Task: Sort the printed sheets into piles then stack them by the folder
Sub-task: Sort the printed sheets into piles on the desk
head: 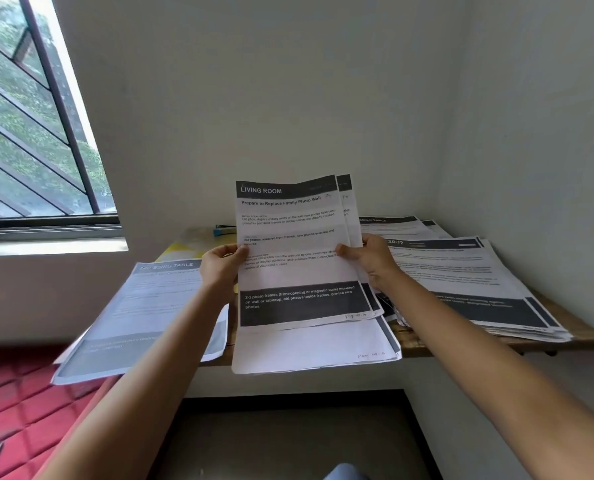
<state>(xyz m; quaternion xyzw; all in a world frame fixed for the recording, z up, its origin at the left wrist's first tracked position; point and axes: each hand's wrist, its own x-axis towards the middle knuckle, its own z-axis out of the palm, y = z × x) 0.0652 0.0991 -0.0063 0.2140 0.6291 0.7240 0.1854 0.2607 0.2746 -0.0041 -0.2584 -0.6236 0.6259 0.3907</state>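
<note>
Over the counter's (416,341) left edge, a blurred pile (139,317) headed "DRESSING TABLE" is hanging, its small print unreadable. Left hand (221,266) and right hand (371,259) are each pinching a side of the raised sheets (299,251); the front one is reading "LIVING ROOM, Prepare to Replace Family Photo Wall", hiding those behind. Rightward, a stack (468,282) is showing "2937".

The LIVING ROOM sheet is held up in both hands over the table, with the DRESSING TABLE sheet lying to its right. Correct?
Not quite. The head view shows the DRESSING TABLE sheet lying to its left, not right. The LIVING ROOM sheet is indeed held by the left hand and right hand over the table.
</note>
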